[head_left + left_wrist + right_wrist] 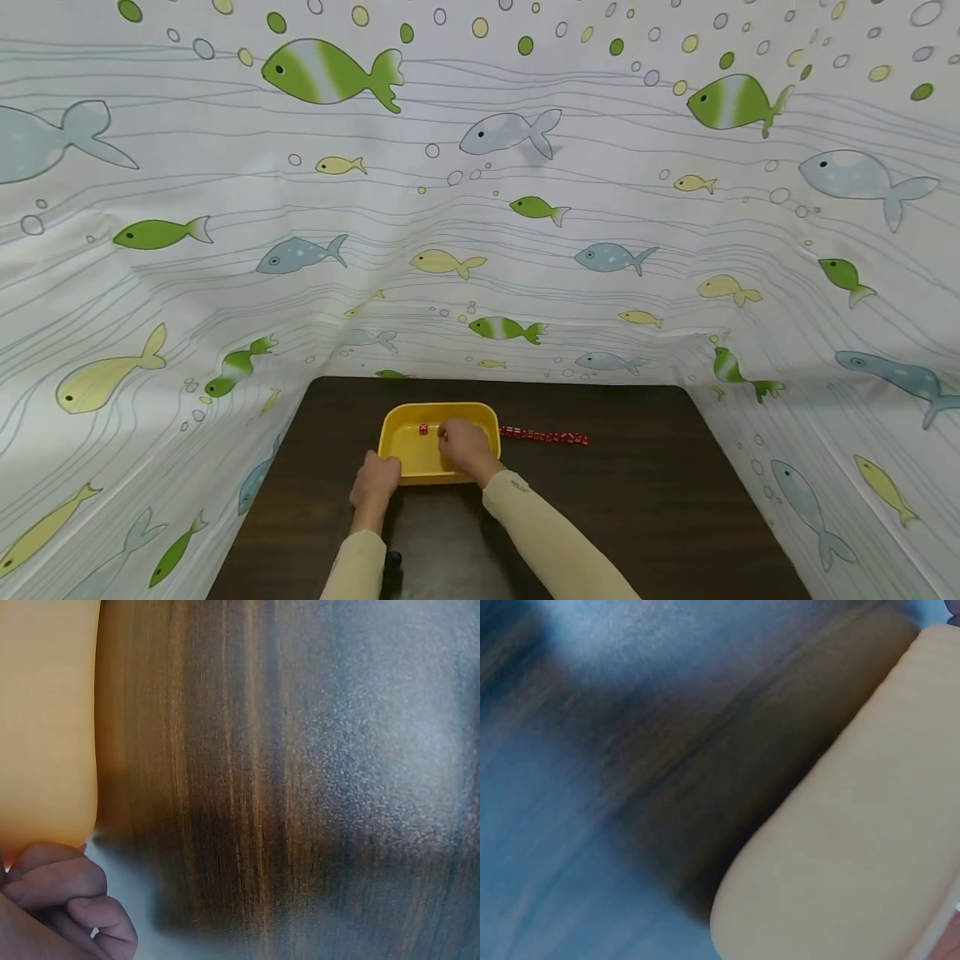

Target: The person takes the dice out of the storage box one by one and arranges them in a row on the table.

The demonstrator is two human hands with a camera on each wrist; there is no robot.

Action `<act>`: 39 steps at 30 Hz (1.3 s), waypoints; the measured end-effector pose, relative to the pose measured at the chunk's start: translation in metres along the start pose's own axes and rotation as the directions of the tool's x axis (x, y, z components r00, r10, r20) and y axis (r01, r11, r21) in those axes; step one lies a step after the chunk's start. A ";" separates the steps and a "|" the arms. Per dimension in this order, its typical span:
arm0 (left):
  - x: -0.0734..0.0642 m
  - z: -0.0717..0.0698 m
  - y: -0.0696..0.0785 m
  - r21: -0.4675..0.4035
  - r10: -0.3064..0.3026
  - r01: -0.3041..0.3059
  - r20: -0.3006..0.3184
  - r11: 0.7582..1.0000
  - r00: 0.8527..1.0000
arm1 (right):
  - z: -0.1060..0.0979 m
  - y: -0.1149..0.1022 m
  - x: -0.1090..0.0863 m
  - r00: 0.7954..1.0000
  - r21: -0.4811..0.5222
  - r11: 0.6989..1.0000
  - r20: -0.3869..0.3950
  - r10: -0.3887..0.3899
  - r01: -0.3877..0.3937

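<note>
A shallow yellow tray (pixel 420 479) sits on the dark table. My left hand (pixel 375 479) grips its front left corner; in the left wrist view the curled fingers (pixel 56 881) lie against the tray's end (pixel 49 750). Inside the tray one red die (pixel 423 429) with white pips lies toward the back left. My right hand (pixel 465 446) reaches over the right part of the tray, fingers bent down toward its floor, close to the right of that die. I cannot tell whether a die is between those fingertips. The right wrist view shows the tray's outer wall (pixel 847 832), with the fingers hidden.
A row of several red dice (pixel 543 435) runs rightward from the tray's right side across the table. The brown wood-grain table (pixel 637 500) is bordered at the back and sides by a white fish-print cloth (pixel 540 350). A small dark object (pixel 393 560) shows beside the left sleeve.
</note>
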State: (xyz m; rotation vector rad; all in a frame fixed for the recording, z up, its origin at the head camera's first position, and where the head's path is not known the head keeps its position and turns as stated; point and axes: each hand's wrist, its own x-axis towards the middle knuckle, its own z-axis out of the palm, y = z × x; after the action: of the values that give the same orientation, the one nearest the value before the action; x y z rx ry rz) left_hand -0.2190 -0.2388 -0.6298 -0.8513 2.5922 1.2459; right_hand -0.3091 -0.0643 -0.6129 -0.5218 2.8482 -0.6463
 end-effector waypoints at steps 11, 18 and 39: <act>-0.002 -0.003 -0.003 0.010 0.009 -0.009 0.001 1.000 1.000 | -0.019 0.000 -0.004 0.999 0.011 1.000 -0.033 -0.005 0.006; -0.003 0.002 -0.003 -0.002 0.014 -0.014 -0.007 1.000 1.000 | -0.031 0.013 -0.011 0.993 -0.054 0.999 -0.121 -0.012 0.006; -0.006 0.000 0.001 -0.021 0.012 -0.012 -0.013 1.000 1.000 | -0.081 0.066 -0.035 0.956 0.290 0.957 -0.273 0.107 -0.024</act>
State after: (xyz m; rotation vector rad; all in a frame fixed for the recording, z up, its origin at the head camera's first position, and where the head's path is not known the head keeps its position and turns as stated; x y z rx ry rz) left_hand -0.2146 -0.2359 -0.6277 -0.8520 2.6024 1.2772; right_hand -0.3160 0.0362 -0.5669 -0.3046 2.9380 -1.1830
